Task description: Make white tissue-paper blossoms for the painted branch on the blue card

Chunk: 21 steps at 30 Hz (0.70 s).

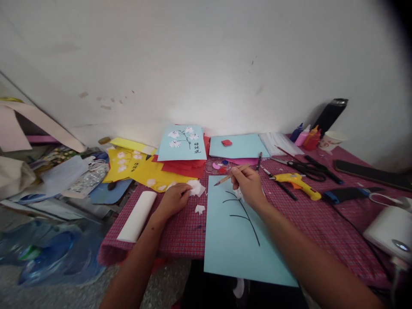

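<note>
My right hand (247, 184) is closed around a thin wooden paintbrush (228, 177), its dark tip pointing left above the top of a light blue sheet of paper (231, 249). A black branch with side twigs (247, 216) is drawn on that sheet. Something white, partly hidden, lies under my right hand. My left hand (174, 198) rests on the table left of the sheet, its fingers closed on the edge of a crumpled white tissue (195, 188). Just below lies a small torn piece of tissue (200, 209).
A white paper roll (137, 216) lies at left. Behind are a finished flower picture (182, 143), yellow sheets (151, 171) and paint dishes (219, 166). On the right lie scissors (305, 169), a yellow glue gun (298, 182), paint bottles (310, 137), a paper cup (331, 140) and a white device (391, 229).
</note>
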### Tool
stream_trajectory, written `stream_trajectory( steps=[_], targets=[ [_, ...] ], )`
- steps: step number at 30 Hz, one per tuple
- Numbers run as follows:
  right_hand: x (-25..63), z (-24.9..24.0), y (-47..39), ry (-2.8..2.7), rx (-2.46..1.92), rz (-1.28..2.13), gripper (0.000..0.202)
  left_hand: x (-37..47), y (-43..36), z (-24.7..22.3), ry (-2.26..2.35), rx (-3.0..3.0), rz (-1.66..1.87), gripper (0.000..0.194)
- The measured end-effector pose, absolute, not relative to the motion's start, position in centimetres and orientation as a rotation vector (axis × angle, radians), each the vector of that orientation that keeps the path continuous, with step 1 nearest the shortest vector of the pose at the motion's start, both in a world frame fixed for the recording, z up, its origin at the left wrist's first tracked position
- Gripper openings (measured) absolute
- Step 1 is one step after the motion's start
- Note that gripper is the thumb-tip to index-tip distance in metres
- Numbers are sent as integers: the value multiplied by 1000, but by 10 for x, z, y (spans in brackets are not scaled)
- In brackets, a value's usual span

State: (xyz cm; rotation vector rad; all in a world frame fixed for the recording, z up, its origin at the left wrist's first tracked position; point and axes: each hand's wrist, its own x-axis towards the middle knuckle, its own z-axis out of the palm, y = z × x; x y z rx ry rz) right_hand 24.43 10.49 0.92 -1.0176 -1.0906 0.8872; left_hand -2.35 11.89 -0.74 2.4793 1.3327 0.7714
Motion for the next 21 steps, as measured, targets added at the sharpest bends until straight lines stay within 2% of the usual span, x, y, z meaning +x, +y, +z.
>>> stream_trajectory(
  steps=[8,21],
  targets=[
    [245,11,104,-1097,-1015,873,29,-25,121,-8,1347,2355,825,8],
    [252,13,108,-1022,-1006,844,30,-23,116,-2,1382,2239,816,24]
  ],
)
